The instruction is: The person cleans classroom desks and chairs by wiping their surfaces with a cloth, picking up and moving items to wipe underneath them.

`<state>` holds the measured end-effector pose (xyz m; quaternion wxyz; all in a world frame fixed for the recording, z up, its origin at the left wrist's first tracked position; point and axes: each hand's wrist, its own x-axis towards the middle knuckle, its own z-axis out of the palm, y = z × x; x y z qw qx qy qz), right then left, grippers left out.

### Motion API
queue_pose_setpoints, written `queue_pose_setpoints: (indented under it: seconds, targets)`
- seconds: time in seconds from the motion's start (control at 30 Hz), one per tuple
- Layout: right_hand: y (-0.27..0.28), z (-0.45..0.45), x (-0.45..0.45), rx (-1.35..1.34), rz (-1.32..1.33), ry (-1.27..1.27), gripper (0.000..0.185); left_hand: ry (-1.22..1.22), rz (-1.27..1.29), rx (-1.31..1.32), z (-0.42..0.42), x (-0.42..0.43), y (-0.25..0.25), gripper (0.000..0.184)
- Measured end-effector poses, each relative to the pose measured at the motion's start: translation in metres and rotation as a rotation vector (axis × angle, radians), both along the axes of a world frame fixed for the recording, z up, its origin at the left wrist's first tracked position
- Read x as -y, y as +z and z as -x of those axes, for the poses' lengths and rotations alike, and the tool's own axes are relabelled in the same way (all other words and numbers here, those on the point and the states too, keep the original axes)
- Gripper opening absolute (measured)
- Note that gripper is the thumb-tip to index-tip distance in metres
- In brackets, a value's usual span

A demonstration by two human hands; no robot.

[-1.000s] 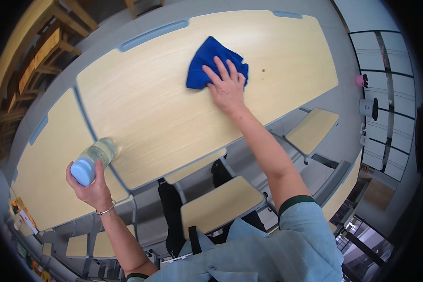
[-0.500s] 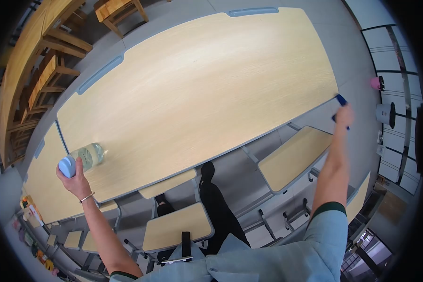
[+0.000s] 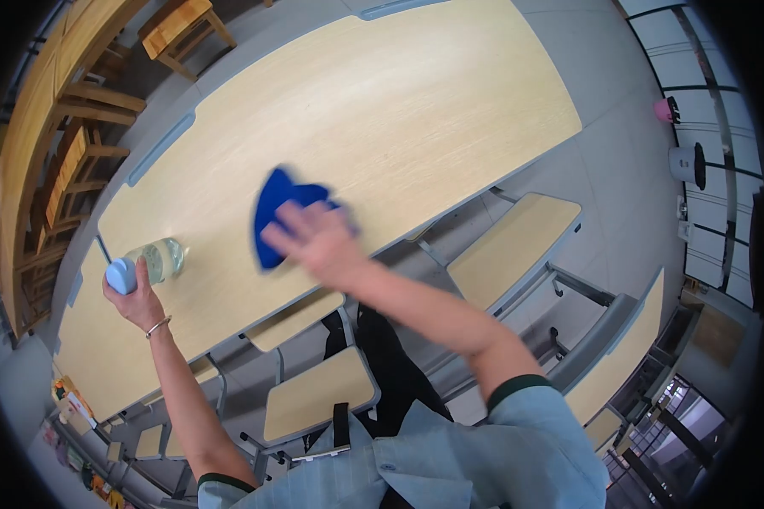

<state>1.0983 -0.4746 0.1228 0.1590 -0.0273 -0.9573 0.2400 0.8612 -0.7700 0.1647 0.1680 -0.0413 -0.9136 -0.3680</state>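
My left hand is wrapped round the light blue top of a clear bottle at the left part of the pale wood-look table. The bottle seems to hold clear liquid, and a pale label or print shows on its side. Over the middle of the table, my right hand has a blue cloth under its fingers. The fingers are spread and blurred by motion. Part of the cloth is hidden beneath them, and its far edge fans out towards the left.
Seats joined to grey metal frames line the near edge, one close to my legs. Wooden stools and a long wooden table stand to the left. Buckets are by the right wall.
My right hand has swept from the table's right end to its middle, bringing the blue cloth along, now spread wider. My left hand stays on the bottle. The view has shifted slightly.
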Motion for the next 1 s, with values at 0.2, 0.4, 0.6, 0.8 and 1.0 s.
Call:
queue_pose_setpoints:
  seconds: [0.2,0.4,0.6,0.8,1.0]
  targets:
    - [-0.018,-0.012,0.012,0.196,0.043,0.133,0.041,-0.013,-0.086,0.024,-0.023,0.008,-0.004,0.093]
    - [-0.063,-0.173,-0.275,0.121,-0.552,-0.839,0.042,0.069,-0.147,0.206,-0.066,0.036,-0.014,0.086]
    - [-0.037,-0.110,-0.305,0.658,-0.511,-1.392,0.039,0.025,0.133,0.178,-0.148,0.026,-0.065,0.062]
    - [-0.050,0.026,-0.038,0.133,-0.229,-0.089,0.050,0.046,0.267,0.274,-0.187,-0.058,-0.108,0.054]
    - [-0.058,0.149,-0.007,-0.143,0.004,0.407,0.053,0.193,0.428,0.243,-0.185,-0.074,-0.123,0.058]
